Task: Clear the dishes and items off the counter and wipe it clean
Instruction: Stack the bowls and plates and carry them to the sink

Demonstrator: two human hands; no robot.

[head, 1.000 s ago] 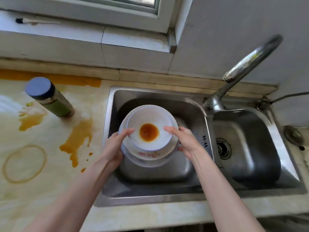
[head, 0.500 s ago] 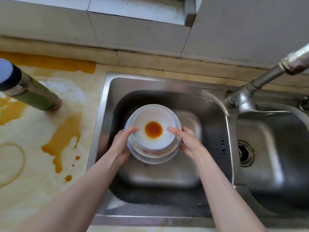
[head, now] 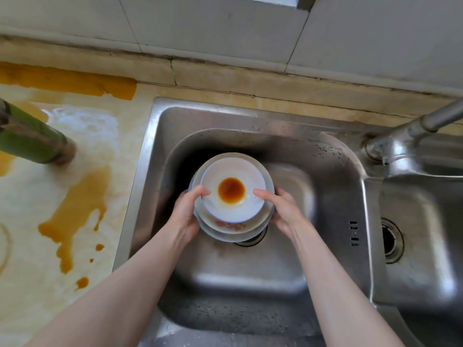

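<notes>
While both hands carry it, the stack of dishes (head: 233, 222) hangs low inside the sink basin (head: 250, 276), directly over the drain (head: 250, 242). Whether its base touches the steel cannot be told. The left hand (head: 184, 216) and the right hand (head: 285, 214) each keep a close grip curled round opposite rims. Both thumbs hook over the top bowl (head: 240, 209), which holds a puddle of brown sauce (head: 231, 190) at its centre.

Compared with one second earlier, the stack appears deeper in the basin and closer to the floor. Judgement: the set-down is nearly complete and release is the next step. Keep the stack level so the sauce stays in.

Left of the grip, outside the basin, the counter (head: 30, 221) carries orange spills (head: 77, 204) and a green bottle (head: 30, 144). Both remain to be dealt with. Right of the grip stands the faucet (head: 406, 136).
</notes>
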